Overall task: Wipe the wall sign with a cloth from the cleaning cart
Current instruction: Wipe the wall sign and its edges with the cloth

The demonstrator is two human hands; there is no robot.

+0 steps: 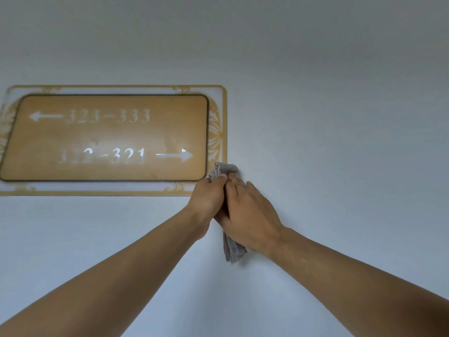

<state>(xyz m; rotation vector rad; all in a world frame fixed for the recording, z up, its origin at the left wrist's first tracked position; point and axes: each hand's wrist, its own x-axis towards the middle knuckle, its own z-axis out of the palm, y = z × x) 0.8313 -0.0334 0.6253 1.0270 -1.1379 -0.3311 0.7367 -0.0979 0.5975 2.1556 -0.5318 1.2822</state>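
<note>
Both hands are raised together against the pale wall (315,117), clasping one grey cloth (224,169) between them. The left hand (209,200) has its fingers curled round the upper part of the cloth, thumb tip pressed on the fabric. The right hand (250,215) lies just beside it, touching it, fingers wrapped over the same bunch. A crumpled end of the cloth sticks out above the fingertips, and a loose tail hangs down below the right hand's heel.

The wall sign (109,137) sits up and to the left of the hands. Its lower right corner is hidden behind the left hand, and the upper end of the cloth meets the sign's gold-edged border there. The sign has a tan panel with white arrows and room numbers, "323-333" above, a partly glare-washed number ending "321" below.
</note>
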